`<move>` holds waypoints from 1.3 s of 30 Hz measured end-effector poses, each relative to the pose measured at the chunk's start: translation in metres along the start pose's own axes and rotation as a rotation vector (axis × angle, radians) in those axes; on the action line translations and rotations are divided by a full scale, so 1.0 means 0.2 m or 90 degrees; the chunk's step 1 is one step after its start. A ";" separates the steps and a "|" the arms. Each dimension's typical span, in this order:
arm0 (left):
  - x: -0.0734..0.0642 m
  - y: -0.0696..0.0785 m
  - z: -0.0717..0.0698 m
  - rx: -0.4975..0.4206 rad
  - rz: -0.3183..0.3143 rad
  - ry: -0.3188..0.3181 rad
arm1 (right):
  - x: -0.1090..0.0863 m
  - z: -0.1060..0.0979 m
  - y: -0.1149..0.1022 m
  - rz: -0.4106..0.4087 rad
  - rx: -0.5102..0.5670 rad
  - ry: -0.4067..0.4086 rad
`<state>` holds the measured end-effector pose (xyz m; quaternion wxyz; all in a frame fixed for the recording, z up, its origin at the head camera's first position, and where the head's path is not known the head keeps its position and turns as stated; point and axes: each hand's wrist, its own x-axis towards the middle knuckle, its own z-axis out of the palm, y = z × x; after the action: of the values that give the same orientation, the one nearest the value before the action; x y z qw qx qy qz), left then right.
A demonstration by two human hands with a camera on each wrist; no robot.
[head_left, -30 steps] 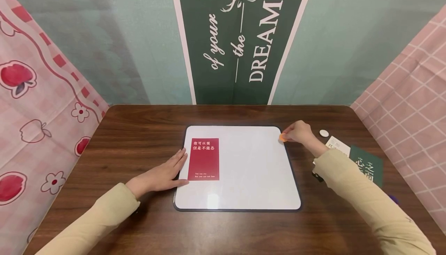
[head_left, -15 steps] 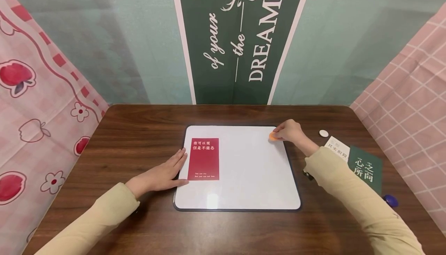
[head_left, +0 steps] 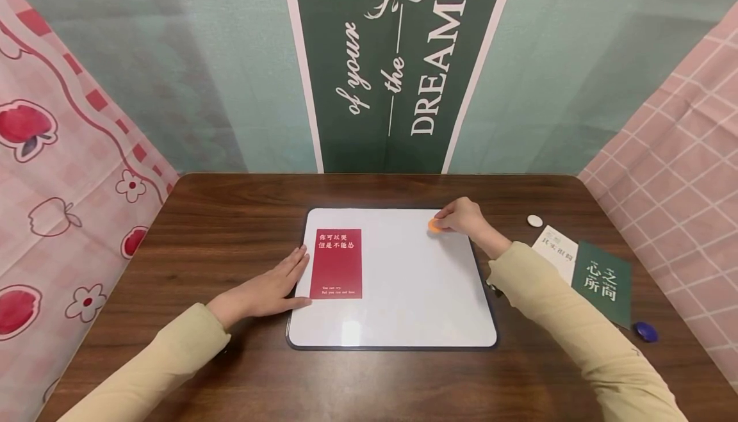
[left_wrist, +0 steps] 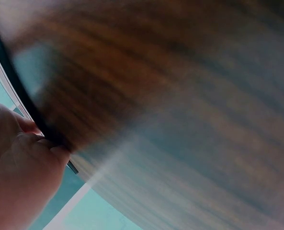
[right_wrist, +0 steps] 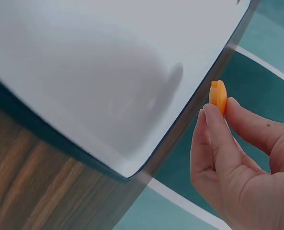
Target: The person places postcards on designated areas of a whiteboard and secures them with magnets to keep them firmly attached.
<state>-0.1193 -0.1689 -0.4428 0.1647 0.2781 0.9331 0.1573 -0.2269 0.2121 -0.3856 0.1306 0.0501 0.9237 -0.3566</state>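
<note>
A whiteboard (head_left: 426, 281) with a dark rim lies on the table. On its left part is a red card (head_left: 337, 268) with white writing. My left hand (head_left: 271, 289) rests along the board's left edge, fingers extended and thumb over the rim near the card's lower corner. In the left wrist view, part of that hand (left_wrist: 22, 167) shows against the dark rim. Above the board's upper right part, my right hand (head_left: 464, 217) pinches a round orange magnet (right_wrist: 218, 97) between thumb and fingertips. The right wrist view shows the magnet held clear of the white surface.
Right of the board lie a white card (head_left: 555, 246) and a dark green card (head_left: 602, 284), partly overlapping. A white round magnet (head_left: 535, 221) sits behind them and a blue one (head_left: 646, 332) in front. The brown table (head_left: 248, 217) meets a green cloth backdrop (head_left: 230, 89).
My right hand has moved left with the orange magnet, from the board's right edge to over its upper right part. The blue magnet is now uncovered. My left hand has stayed put.
</note>
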 end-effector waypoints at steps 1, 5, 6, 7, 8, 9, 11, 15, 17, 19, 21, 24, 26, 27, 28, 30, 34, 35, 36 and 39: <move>0.00 0.00 0.00 0.000 -0.001 0.000 | 0.00 0.01 0.00 -0.001 -0.002 0.001; 0.00 0.00 -0.01 0.000 0.000 -0.001 | 0.01 0.03 -0.02 0.001 -0.001 -0.002; 0.00 0.00 -0.01 0.001 -0.001 -0.003 | 0.01 0.03 -0.03 0.002 0.000 -0.003; 0.00 0.00 -0.01 0.001 -0.001 -0.003 | 0.01 0.04 -0.03 0.002 0.003 -0.006; 0.00 0.00 -0.01 0.001 -0.002 -0.005 | 0.01 0.04 -0.04 0.005 0.008 -0.008; 0.00 0.00 -0.01 0.000 -0.003 -0.006 | 0.01 0.05 -0.05 0.006 0.012 -0.011; 0.00 0.00 -0.01 -0.002 -0.004 -0.007 | 0.01 0.06 -0.06 0.005 0.015 -0.014; 0.00 0.00 -0.01 -0.005 -0.001 -0.005 | 0.00 0.08 -0.08 0.009 0.031 -0.022; 0.00 0.00 -0.01 -0.003 0.001 -0.006 | 0.00 0.08 -0.09 0.013 0.038 -0.026; 0.00 -0.01 -0.01 0.000 0.003 -0.005 | 0.00 0.09 -0.10 0.015 0.035 -0.025; 0.00 -0.01 -0.01 0.003 0.004 -0.005 | 0.00 0.10 -0.11 0.012 0.026 -0.025; 0.00 -0.01 -0.01 0.002 0.005 -0.005 | 0.00 0.11 -0.13 0.013 0.016 -0.022; 0.00 -0.01 -0.01 -0.001 0.004 -0.005 | 0.00 0.12 -0.13 0.011 0.014 -0.021; 0.00 -0.01 -0.01 -0.002 0.003 -0.005 | 0.00 0.13 -0.14 0.011 0.015 -0.021; 0.00 -0.01 -0.01 -0.003 0.003 -0.004 | 0.00 0.13 -0.14 0.010 0.018 -0.021; 0.00 -0.01 -0.02 -0.004 0.005 -0.001 | 0.00 0.14 -0.15 0.006 0.020 -0.022; 0.00 -0.01 -0.01 -0.002 0.000 -0.003 | 0.01 0.16 -0.17 -0.001 0.022 -0.021; 0.00 -0.01 -0.01 -0.002 -0.001 -0.005 | 0.01 0.16 -0.18 0.000 0.026 -0.022; 0.00 -0.01 -0.01 -0.002 0.000 -0.005 | 0.01 0.17 -0.19 -0.002 0.027 -0.021; 0.00 -0.01 -0.01 -0.003 -0.003 -0.008 | 0.01 0.18 -0.21 -0.002 0.035 -0.023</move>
<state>-0.1219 -0.1714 -0.4418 0.1712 0.2765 0.9325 0.1572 -0.2284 0.1576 -0.3845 0.1452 0.0460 0.9112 -0.3827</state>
